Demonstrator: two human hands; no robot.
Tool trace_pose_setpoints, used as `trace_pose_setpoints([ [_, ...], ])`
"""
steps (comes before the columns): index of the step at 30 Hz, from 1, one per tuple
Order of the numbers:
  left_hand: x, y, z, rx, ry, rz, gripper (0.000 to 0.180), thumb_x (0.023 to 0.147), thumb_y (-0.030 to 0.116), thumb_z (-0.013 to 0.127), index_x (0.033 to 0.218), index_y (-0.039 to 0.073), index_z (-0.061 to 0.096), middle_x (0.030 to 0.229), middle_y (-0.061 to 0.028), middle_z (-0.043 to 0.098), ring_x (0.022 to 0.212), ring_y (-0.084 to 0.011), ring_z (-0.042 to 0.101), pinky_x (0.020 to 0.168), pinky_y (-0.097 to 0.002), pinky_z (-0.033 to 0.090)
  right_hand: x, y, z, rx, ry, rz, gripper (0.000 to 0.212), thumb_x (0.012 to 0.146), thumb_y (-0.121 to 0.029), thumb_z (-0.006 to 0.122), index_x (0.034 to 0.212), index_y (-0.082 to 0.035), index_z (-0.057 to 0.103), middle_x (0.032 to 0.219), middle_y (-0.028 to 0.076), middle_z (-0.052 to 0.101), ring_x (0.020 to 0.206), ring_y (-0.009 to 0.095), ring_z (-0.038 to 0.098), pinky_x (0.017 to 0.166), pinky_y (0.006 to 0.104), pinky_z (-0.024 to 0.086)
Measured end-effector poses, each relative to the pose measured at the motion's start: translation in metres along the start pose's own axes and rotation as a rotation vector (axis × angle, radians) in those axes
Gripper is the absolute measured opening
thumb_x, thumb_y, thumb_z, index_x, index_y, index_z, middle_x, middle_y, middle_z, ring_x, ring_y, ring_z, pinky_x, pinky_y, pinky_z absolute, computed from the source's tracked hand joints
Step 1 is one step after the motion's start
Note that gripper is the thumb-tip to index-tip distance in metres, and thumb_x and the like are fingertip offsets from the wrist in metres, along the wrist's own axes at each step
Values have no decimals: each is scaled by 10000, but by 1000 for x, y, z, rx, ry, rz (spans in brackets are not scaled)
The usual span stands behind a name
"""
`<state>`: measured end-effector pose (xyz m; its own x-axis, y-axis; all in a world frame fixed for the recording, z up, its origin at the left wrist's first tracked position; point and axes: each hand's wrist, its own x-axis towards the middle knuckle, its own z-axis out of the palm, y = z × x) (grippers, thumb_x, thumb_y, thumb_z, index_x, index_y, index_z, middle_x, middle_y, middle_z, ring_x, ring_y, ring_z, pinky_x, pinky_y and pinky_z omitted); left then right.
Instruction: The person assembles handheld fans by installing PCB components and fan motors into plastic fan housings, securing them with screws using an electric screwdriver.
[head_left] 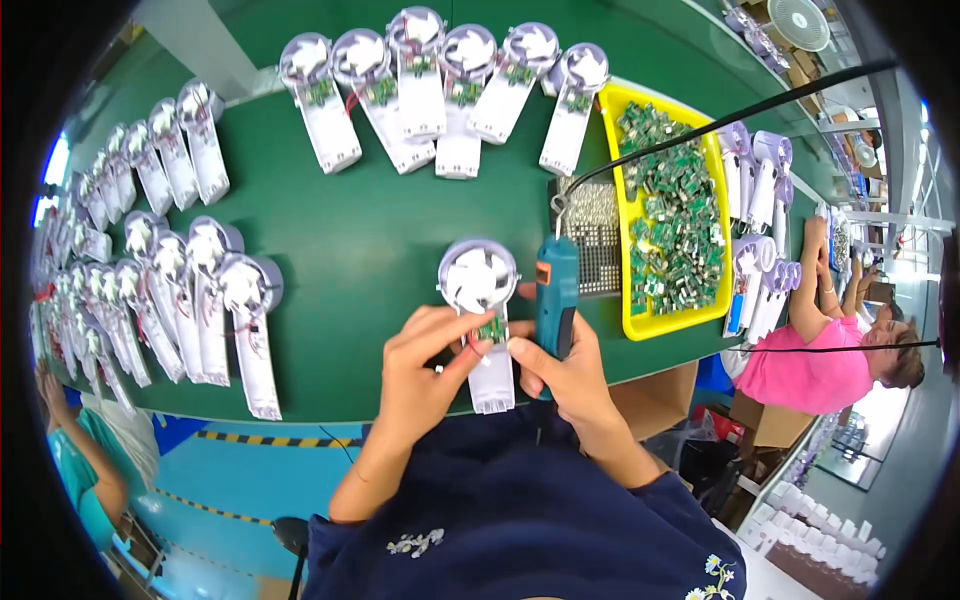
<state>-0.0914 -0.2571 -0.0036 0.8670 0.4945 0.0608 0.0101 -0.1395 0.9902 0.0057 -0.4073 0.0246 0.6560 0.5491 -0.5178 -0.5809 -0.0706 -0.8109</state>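
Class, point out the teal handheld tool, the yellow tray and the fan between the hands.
Teal handheld tool [556,299], head view: its casing.
Yellow tray [652,325], head view: its near rim.
Fan [478,280], head view: white blades.

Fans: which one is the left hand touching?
The lone fan at front centre, its green board partly under the left hand; the others lie grouped farther away.

The head view comes from the left of two fisheye cameras worn on the person's head, facing down and forward over the green worktop [350,220] from above its near edge. It is close enough that the left hand [420,365] and right hand [572,378] fall near the middle, while the wide lens reaches past the far edge and bends straight lines toward the rim.
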Motion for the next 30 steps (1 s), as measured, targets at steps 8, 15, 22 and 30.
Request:
trace_pose_setpoints([
  [8, -6, -6, 4, -188, -37, -84, 349, 801, -155, 672, 1135, -52, 673, 934, -49, 579, 798, -89, 577, 671, -202, 453, 4, 5, -3, -16, -131, -23, 540, 923, -44, 661, 1403, -26, 414, 983, 87, 649, 526, 60, 509, 454, 213, 407],
  [15, -5, -4, 3, -159, 30, -121, 382, 764, -122, 722, 1122, 9, 708, 887, -37, 615, 670, -60, 500, 554, -192, 394, 6, 10, -1, 116, -166, 48, 493, 921, -72, 678, 1356, -43, 448, 921, 52, 615, 519, 61, 500, 443, 217, 393],
  [22, -4, -4, 6, -201, 6, -147, 376, 780, -111, 717, 1135, 9, 701, 878, -34, 600, 689, -61, 520, 577, -188, 404, 4, 12, -3, 80, -98, 46, 436, 926, -56, 664, 1312, -25, 465, 917, 65, 634, 519, 63, 508, 450, 222, 390],
  [30, -4, 0, 6, -152, 14, -164, 374, 784, -99, 714, 1139, 17, 702, 883, -55, 637, 682, -76, 525, 583, -202, 426, 6, 10, -3, 82, -94, 42, 414, 929, -68, 663, 1293, -23, 472, 894, 60, 639, 533, 64, 516, 467, 226, 415],
])
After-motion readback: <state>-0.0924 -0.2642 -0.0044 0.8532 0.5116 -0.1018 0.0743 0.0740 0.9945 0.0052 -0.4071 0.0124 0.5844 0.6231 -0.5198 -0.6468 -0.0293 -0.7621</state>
